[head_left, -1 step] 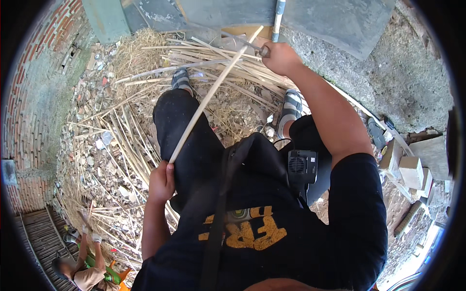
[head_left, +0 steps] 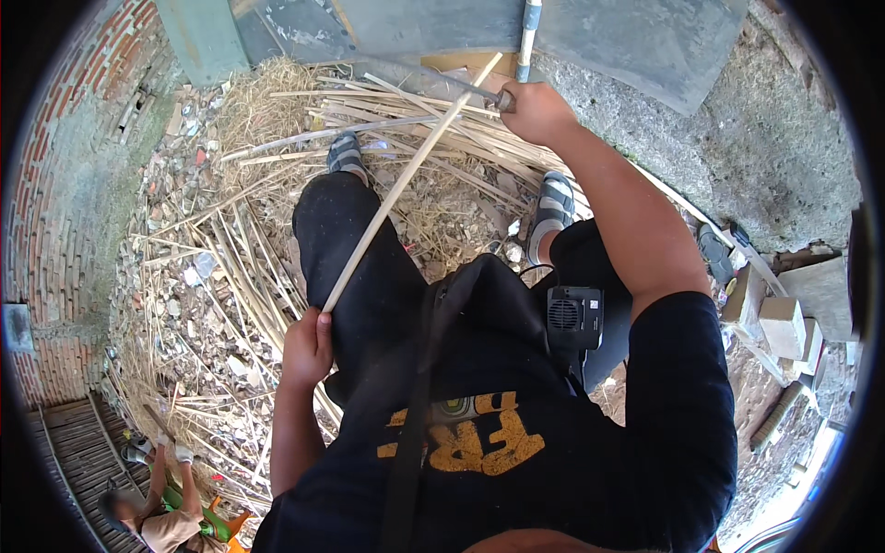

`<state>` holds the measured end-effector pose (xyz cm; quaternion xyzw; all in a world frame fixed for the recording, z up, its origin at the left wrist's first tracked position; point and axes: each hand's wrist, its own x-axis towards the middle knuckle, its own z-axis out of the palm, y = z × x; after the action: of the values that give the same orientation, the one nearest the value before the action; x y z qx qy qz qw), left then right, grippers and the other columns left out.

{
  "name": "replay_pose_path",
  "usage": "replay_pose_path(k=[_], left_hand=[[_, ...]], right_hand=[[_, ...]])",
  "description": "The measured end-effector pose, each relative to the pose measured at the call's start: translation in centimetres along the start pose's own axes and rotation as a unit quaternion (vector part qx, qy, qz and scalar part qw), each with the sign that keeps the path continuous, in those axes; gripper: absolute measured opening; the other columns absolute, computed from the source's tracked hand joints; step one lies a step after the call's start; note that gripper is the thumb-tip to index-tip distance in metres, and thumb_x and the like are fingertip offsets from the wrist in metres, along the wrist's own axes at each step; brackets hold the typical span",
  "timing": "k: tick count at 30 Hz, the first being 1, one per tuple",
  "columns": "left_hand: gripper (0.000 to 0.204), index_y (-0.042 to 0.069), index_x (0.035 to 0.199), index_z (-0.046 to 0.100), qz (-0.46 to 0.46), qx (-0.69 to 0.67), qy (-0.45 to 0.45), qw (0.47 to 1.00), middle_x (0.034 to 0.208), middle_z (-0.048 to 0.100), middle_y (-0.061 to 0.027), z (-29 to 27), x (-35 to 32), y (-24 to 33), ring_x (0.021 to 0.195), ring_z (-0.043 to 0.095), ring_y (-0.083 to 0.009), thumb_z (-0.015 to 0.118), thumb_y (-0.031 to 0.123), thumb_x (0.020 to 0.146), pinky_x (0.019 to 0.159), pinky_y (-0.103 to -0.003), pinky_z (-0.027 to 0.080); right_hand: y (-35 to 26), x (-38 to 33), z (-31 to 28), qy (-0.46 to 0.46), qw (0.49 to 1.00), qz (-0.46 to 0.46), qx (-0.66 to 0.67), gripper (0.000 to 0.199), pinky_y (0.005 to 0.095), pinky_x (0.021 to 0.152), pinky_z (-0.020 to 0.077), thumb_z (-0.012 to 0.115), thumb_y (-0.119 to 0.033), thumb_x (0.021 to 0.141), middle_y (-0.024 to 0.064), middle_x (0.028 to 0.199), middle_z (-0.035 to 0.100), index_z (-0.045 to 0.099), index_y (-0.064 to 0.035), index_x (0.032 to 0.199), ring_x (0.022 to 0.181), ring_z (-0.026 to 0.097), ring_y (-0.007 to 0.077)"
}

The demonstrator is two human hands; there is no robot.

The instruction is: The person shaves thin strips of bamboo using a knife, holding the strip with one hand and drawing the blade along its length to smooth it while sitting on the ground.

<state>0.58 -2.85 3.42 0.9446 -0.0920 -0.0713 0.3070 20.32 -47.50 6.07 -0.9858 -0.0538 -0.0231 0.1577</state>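
A long, pale bamboo strip [head_left: 396,191] slants up and to the right across my left thigh. My left hand [head_left: 307,347] is closed round its lower end, thumb on top. Beyond my knees, my right hand [head_left: 538,112] grips the handle of a machete [head_left: 433,77], whose grey blade points left and crosses the strip near its far end. Whether the blade touches the strip I cannot tell. More pale bamboo strips [head_left: 489,138] lie in a loose heap on the ground under the blade and around my sandalled feet.
Further strips [head_left: 241,267] lie on rubble at the left. A brick wall [head_left: 55,203] rises beyond them. Lower left, another person [head_left: 166,516] handles a long piece. Pale blocks [head_left: 782,327] and a brush [head_left: 776,417] lie at the right. A blue-and-white pole [head_left: 528,41] stands ahead.
The strip's far end and my right hand with the machete have shifted very slightly to the right. My left hand keeps its hold almost unmoved.
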Motion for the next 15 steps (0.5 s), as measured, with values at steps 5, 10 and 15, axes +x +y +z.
replay_pose_path(k=[5, 10, 15], left_hand=[[0.041, 0.0, 0.081, 0.048, -0.007, -0.02, -0.007, 1.0, 0.061, 0.049, -0.025, 0.0, -0.4, -0.1, 0.059, 0.051, -0.046, 0.041, 0.031, 0.107, 0.055, -0.047, 0.038], [0.049, 0.0, 0.08, 0.05, -0.008, -0.057, -0.014, 0.998, 0.06, 0.047, -0.0126, 0.4, 0.2, -0.6, 0.056, 0.045, -0.0246, 0.036, 0.037, 0.108, 0.055, -0.039, 0.037], [0.046, -0.001, 0.079, 0.05, -0.047, -0.099, -0.031, 0.993, 0.059, 0.045, -0.0085, -0.2, 0.1, -1.2, 0.056, 0.042, -0.0184, 0.038, 0.032, 0.108, 0.055, -0.037, 0.038]], right_hand=[[-3.5, -1.9, 1.0, -0.041, 0.994, -0.103, -0.015, 0.023, 0.0461, 0.083, 0.0561, 0.061, -0.019, 0.081, 0.0156, 0.096, 0.073, 0.068, -0.0143, 0.103, 0.091, 0.07, 0.0332], [-0.6, -0.5, 2.1, 0.044, 0.989, -0.062, 0.13, 0.026, 0.0457, 0.078, 0.0557, 0.069, -0.022, 0.079, 0.0181, 0.084, 0.071, 0.068, -0.0083, 0.101, 0.083, 0.069, 0.0374], [-1.2, -0.3, 1.5, -0.02, 0.998, -0.001, 0.057, 0.028, 0.0451, 0.083, 0.0558, 0.064, -0.022, 0.08, 0.0159, 0.097, 0.072, 0.069, -0.0123, 0.106, 0.094, 0.069, 0.0349]])
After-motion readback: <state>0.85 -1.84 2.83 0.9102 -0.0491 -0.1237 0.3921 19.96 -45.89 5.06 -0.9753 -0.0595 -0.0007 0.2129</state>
